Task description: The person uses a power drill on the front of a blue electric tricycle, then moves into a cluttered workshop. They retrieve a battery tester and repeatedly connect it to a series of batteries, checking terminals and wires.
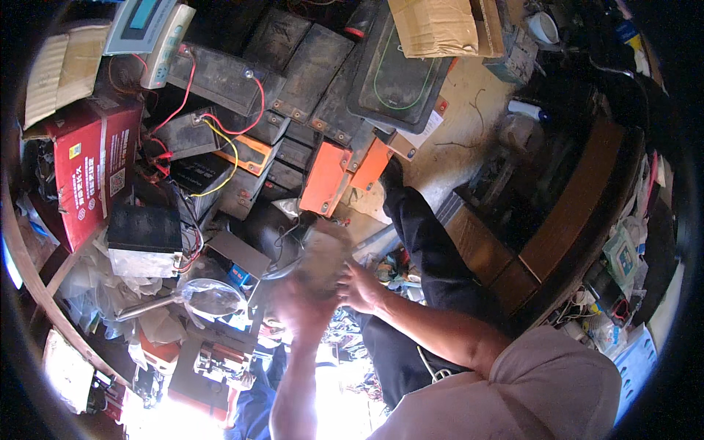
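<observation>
A grey-brown block-shaped thing is between my hands in the middle of the view, too blurred to tell its kind. My right hand has its bent fingers closed against the right side of this block. At its lower left is my left hand, smeared by motion, so its fingers do not show clearly. Just beyond the block stands a battery with an orange top, and a second orange-topped battery leans beside it.
Several dusty black batteries crowd the far side, some joined by red and yellow wires. At the left are a red carton and a magnifier with a round lens. A cardboard box lies at the far edge; a curved wooden ledge runs along the right.
</observation>
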The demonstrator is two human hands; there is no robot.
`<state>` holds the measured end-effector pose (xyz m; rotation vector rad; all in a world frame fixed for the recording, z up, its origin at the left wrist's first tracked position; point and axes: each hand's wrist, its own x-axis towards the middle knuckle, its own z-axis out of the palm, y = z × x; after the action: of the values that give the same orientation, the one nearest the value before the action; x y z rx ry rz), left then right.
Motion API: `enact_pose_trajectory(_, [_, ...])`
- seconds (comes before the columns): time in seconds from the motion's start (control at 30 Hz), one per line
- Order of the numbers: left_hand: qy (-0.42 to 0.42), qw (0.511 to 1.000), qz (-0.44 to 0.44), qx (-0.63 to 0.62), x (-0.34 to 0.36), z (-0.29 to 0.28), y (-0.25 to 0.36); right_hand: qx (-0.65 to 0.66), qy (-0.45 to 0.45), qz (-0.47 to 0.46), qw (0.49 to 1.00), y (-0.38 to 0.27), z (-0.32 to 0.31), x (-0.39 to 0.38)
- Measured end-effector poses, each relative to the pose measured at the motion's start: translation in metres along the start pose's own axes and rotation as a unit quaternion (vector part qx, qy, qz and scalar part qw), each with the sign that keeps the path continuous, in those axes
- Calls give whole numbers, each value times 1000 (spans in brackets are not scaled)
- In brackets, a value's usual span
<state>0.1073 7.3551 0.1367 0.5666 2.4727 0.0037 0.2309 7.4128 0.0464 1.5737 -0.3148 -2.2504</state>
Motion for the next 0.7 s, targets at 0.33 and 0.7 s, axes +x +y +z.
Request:
enact_pose_trajectory(0.33, [-13, 997, -5, -72, 69, 147, 112, -36, 46, -202, 978, -151, -115, 70])
enact_pose_trajectory(0.7, [20, 992, -34, -123, 132, 210, 127, -11, 64, -222, 973, -215, -75, 69])
